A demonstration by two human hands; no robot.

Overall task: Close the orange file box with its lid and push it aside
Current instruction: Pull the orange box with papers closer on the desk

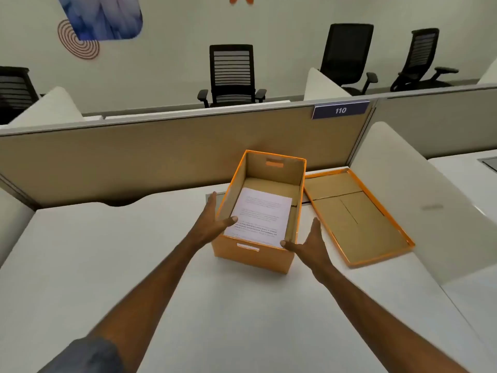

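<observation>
The orange file box (250, 255) stands open in the middle of the white desk, with a printed sheet of paper (259, 215) lying inside it. Its orange lid (355, 211) lies upside down on the desk, right next to the box on the right. My left hand (215, 216) rests against the box's left wall, thumb hooked over the rim. My right hand (309, 243) is at the box's near right corner, thumb on the rim, fingers spread. Neither hand holds the lid.
A tan partition (161, 154) with a "110" sign (340, 110) runs behind the box. A white side divider (419, 197) stands right of the lid. The white desk (121, 265) stretches to the left and toward me. Black office chairs (232, 74) stand beyond the partition.
</observation>
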